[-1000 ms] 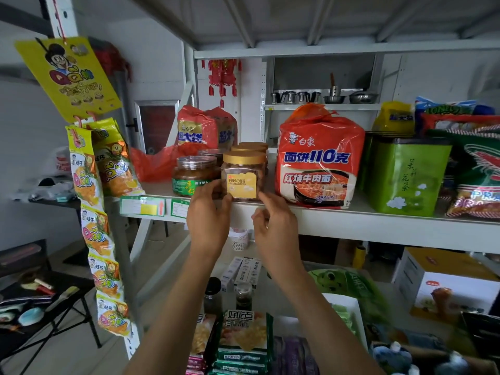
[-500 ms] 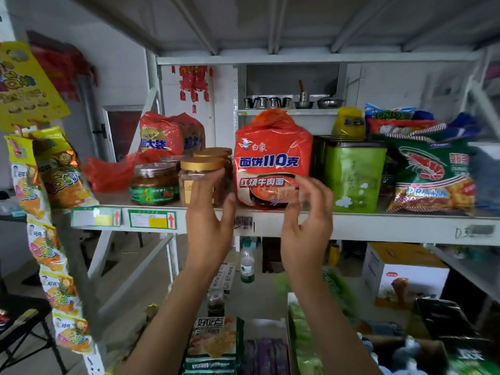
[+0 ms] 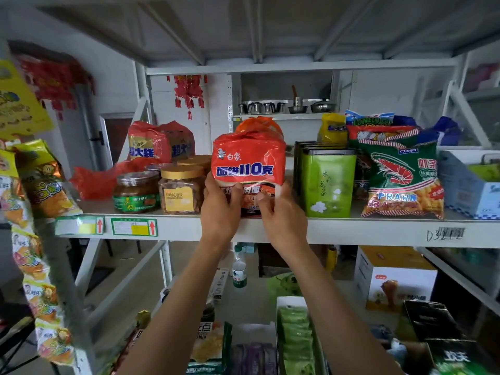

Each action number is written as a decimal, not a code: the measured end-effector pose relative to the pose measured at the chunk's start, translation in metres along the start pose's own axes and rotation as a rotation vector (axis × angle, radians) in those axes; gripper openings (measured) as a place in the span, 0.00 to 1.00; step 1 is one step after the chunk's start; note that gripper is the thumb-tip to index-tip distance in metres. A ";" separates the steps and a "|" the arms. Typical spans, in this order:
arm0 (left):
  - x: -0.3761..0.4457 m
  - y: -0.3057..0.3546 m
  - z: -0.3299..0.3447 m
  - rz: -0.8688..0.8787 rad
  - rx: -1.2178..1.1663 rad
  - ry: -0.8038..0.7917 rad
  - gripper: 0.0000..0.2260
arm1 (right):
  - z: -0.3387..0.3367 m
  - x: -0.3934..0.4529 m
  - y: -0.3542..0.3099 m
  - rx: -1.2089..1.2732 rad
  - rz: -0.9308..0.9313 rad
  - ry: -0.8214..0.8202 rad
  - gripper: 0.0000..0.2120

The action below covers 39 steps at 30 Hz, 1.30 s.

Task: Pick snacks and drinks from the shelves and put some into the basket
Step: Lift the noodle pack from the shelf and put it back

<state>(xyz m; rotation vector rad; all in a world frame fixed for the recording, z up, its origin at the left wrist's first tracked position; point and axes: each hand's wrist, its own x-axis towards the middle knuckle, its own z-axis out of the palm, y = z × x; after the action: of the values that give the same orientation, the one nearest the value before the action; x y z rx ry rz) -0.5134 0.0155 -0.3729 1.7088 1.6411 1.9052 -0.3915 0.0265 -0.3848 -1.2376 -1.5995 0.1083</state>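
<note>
A red-orange multipack of instant noodles (image 3: 247, 155) stands at the front of the white shelf (image 3: 378, 230). My left hand (image 3: 220, 209) grips its lower left side, thumb across the front. At the lower right corner, my right hand (image 3: 282, 212) holds the pack, fingers curled over its front. The pack's bottom is hidden behind both hands. No basket is in view.
Left of the pack stand a gold-lidded snack jar (image 3: 181, 190) and a dark sauce jar (image 3: 136, 192). A green tea tin (image 3: 327, 182) and a prawn cracker bag (image 3: 403, 180) sit to the right. Yellow snack strips (image 3: 35, 239) hang at the far left. Lower shelves hold boxes, packets and a bottle (image 3: 239, 269).
Both hands left the gold-lidded jar, moved right, and now grip the noodle multipack. The view has shifted to the right along the shelf.
</note>
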 end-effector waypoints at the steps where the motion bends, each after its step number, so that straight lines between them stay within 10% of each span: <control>1: -0.003 0.000 -0.002 0.010 -0.011 0.005 0.25 | -0.001 -0.001 0.001 0.028 -0.014 0.007 0.25; 13: -0.053 0.021 -0.029 0.001 -0.226 0.076 0.29 | -0.007 -0.035 0.006 0.750 0.102 0.160 0.27; 28: -0.102 0.037 -0.048 0.020 -0.148 0.056 0.61 | -0.030 -0.082 -0.016 0.843 -0.112 0.045 0.18; 39: -0.133 0.032 -0.068 -0.018 -0.474 0.129 0.42 | -0.038 -0.107 -0.019 0.772 -0.276 0.086 0.17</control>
<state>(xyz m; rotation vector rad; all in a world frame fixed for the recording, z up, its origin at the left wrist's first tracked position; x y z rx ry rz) -0.4990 -0.1291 -0.4213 1.3993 1.1030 2.2069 -0.3855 -0.0803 -0.4279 -0.4174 -1.4270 0.4438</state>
